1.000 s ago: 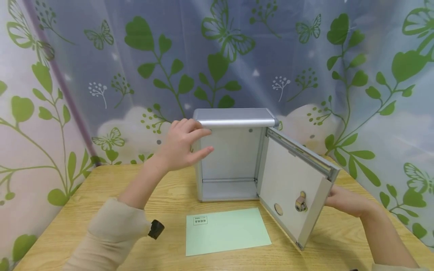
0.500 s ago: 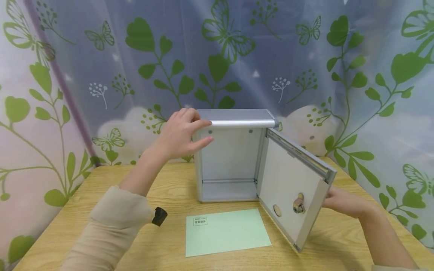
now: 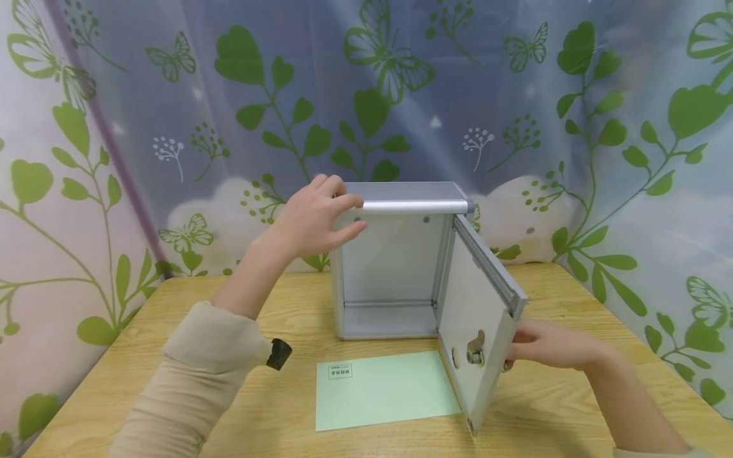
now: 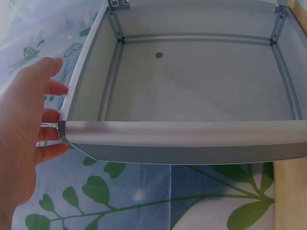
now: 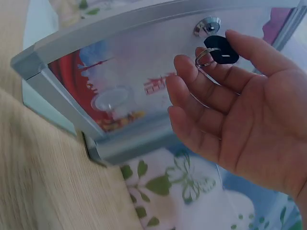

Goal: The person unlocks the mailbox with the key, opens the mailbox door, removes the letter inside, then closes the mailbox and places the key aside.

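A metal-framed white box (image 3: 389,261) with a sloped top stands on the table, its hinged door (image 3: 464,305) swung out to the right. My left hand (image 3: 315,216) is at the box's upper left corner, thumb apart from the other fingers; in the left wrist view, its fingertips are right at the side edge. Behind the door, my right hand (image 3: 550,343) pinches a black-headed key (image 5: 224,50) at the round lock (image 5: 207,26), with a metal ring hanging from it. The lock's metal cam (image 3: 476,348) shows on the door's inner face.
A light green envelope (image 3: 383,394) with a small printed frame lies flat before the box; the door's lower corner overlaps its right side. The wooden table (image 3: 258,407) backs onto a leaf-and-butterfly-patterned curtain (image 3: 275,114).
The door has swung inward to the left, with my right hand moving along with it. My left hand has shifted slightly up and right at the box corner. The envelope lies still.
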`<state>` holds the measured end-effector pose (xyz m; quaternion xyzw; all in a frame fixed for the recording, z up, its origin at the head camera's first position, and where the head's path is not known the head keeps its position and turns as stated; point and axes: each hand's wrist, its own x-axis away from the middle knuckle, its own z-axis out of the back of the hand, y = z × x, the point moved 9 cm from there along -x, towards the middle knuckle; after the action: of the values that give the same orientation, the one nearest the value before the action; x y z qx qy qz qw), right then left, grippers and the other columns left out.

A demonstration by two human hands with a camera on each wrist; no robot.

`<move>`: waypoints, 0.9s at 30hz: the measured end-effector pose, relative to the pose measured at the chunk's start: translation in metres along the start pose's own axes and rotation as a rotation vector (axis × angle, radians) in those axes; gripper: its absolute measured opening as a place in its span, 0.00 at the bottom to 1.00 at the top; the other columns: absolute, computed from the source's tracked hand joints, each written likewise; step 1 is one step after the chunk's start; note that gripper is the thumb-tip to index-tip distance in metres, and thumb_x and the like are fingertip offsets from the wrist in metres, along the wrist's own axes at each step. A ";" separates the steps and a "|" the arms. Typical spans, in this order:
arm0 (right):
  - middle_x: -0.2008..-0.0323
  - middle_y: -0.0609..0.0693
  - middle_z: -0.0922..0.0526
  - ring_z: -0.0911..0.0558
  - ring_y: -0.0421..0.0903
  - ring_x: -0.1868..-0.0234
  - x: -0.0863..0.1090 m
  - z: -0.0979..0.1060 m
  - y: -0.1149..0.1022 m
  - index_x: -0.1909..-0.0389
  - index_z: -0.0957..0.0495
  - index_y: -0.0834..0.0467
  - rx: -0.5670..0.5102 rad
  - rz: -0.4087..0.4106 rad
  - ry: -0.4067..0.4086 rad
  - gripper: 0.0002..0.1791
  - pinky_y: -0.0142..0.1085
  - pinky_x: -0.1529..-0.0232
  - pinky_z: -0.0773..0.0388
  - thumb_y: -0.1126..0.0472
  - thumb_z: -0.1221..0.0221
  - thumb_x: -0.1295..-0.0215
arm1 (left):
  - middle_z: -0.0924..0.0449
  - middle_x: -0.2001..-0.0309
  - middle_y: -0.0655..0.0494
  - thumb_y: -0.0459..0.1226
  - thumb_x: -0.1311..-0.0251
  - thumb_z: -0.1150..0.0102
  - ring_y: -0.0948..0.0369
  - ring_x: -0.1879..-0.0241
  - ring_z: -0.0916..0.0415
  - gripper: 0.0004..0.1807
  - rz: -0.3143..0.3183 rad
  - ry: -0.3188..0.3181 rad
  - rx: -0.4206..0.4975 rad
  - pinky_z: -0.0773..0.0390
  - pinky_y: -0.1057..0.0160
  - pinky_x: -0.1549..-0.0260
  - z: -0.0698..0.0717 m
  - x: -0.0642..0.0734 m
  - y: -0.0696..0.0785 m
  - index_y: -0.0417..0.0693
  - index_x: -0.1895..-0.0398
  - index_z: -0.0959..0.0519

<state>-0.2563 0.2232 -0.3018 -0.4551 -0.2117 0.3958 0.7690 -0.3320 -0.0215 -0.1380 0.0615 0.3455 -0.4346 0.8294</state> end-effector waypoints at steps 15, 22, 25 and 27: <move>0.67 0.56 0.23 0.23 0.45 0.64 -0.053 -0.037 -0.023 0.60 0.28 0.60 0.082 0.080 -0.083 0.10 0.38 0.60 0.23 0.66 0.58 0.28 | 0.35 0.69 0.51 0.50 0.38 0.48 0.54 0.71 0.39 0.17 -0.045 -0.059 -0.185 0.35 0.62 0.75 -0.005 -0.011 0.006 0.46 0.59 0.24; 0.67 0.52 0.24 0.23 0.45 0.63 -0.080 -0.046 -0.017 0.61 0.29 0.60 0.072 0.047 0.008 0.09 0.39 0.59 0.23 0.62 0.57 0.27 | 0.34 0.66 0.52 0.55 0.35 0.56 0.54 0.67 0.37 0.22 0.036 -0.176 -0.181 0.32 0.61 0.72 -0.011 -0.014 -0.001 0.49 0.54 0.24; 0.66 0.53 0.23 0.22 0.48 0.63 -0.090 -0.050 -0.014 0.61 0.28 0.60 0.063 0.024 0.071 0.10 0.41 0.59 0.23 0.60 0.56 0.27 | 0.34 0.66 0.52 0.55 0.35 0.56 0.54 0.66 0.37 0.22 0.054 -0.192 -0.173 0.32 0.60 0.71 -0.012 -0.014 -0.002 0.50 0.54 0.24; 0.65 0.53 0.22 0.22 0.50 0.61 -0.095 -0.051 -0.011 0.60 0.27 0.61 0.049 0.002 0.113 0.12 0.43 0.58 0.23 0.58 0.55 0.28 | 0.34 0.66 0.52 0.55 0.35 0.55 0.54 0.67 0.37 0.21 0.060 -0.194 -0.169 0.32 0.60 0.71 -0.013 -0.013 -0.002 0.50 0.54 0.24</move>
<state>-0.2735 0.1170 -0.3143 -0.4581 -0.1579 0.3755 0.7900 -0.3452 -0.0083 -0.1391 -0.0408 0.2972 -0.3829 0.8737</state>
